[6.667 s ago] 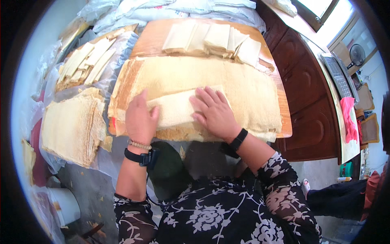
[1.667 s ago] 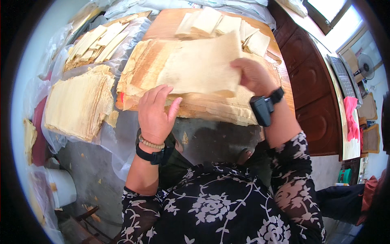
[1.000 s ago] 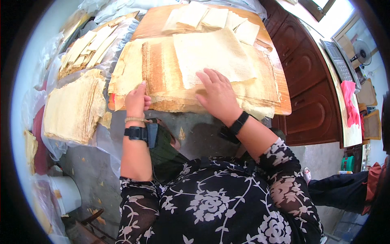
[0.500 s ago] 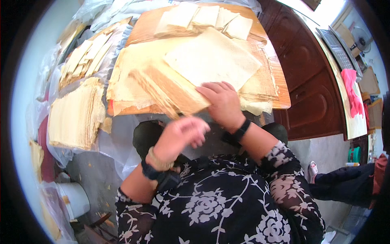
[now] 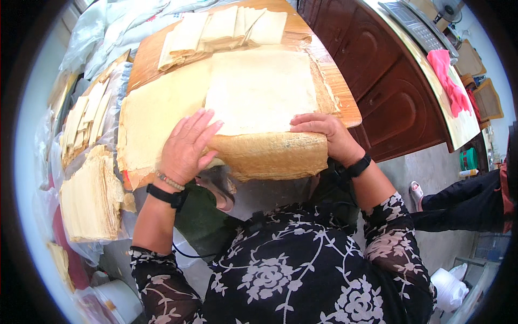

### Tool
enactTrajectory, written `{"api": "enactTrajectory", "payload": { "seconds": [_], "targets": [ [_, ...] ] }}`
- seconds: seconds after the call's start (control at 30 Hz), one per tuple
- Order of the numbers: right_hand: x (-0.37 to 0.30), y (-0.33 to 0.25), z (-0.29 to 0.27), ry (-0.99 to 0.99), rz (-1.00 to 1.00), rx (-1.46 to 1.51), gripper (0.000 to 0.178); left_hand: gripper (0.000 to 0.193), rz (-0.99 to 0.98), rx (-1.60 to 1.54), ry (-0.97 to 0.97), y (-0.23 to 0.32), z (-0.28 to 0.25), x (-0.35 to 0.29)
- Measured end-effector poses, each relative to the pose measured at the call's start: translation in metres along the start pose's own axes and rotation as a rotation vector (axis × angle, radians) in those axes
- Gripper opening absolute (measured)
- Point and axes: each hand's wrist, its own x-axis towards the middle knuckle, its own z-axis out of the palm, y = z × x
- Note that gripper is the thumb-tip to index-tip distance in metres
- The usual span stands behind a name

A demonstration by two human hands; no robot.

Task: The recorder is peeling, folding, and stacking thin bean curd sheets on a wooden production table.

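A pale, cream-coloured thin sheet [image 5: 261, 89], looking like dried bean-curd skin, lies on a stack of yellowish sheets [image 5: 156, 100] on the wooden table. A browner flap [image 5: 270, 154] hangs over the near edge, its lower rim rough. My left hand [image 5: 186, 146] rests flat on the stack left of the flap, fingers stretched out and holding nothing. At the flap's right end, my right hand [image 5: 329, 135] bends its fingers over the top edge of the sheet, its thumb hidden. Folded pale bundles [image 5: 221, 32] lie in a row at the back.
Left of the table [image 5: 345, 100] are a thick stack of sheets [image 5: 89, 194] and loose strips [image 5: 94, 116] on plastic. A brown cabinet [image 5: 383, 81] stands to the right, with a pink glove [image 5: 450, 83] on its top. Another person's leg [image 5: 458, 202] shows at the right.
The tilted, layered piece under my right hand no longer shows in that pose; a flap hangs at the near edge. The pale sheet lies straighter. My left hand has moved onto the stack.
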Motion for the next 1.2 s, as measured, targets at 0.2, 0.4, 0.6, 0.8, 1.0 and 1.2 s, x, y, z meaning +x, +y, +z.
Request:
{"api": "enactTrajectory", "payload": {
  "seconds": [0.2, 0.4, 0.6, 0.8, 1.0, 1.2],
  "targets": [
    [-0.01, 0.017, -0.012, -0.02, 0.099, 0.311, 0.026, 0.091, 0.023, -0.054, -0.117, 0.014, -0.006, 0.011],
    [-0.011, 0.023, -0.022, -0.087, 0.031, 0.226, 0.024, 0.088, 0.004, -0.034, -0.08, 0.015, 0.007, -0.002],
    [-0.017, 0.026, -0.033, -0.027, 0.31, 0.618, 0.026, 0.089, 0.045, -0.011, 0.1, 0.024, 0.027, 0.007],
    [-0.02, 0.026, -0.032, -0.121, 0.103, 0.233, 0.033, 0.09, 0.003, -0.085, 0.021, 0.036, 0.028, 0.0],
    [-0.022, 0.015, -0.029, -0.098, 0.076, 0.047, 0.033, 0.082, -0.006, 0.191, 0.092, 0.047, 0.053, -0.008],
    [-0.022, 0.024, -0.032, -0.119, -0.025, 0.074, 0.034, 0.048, 0.148, 0.061, 0.202, 0.047, 0.042, 0.009]
  ]
}}
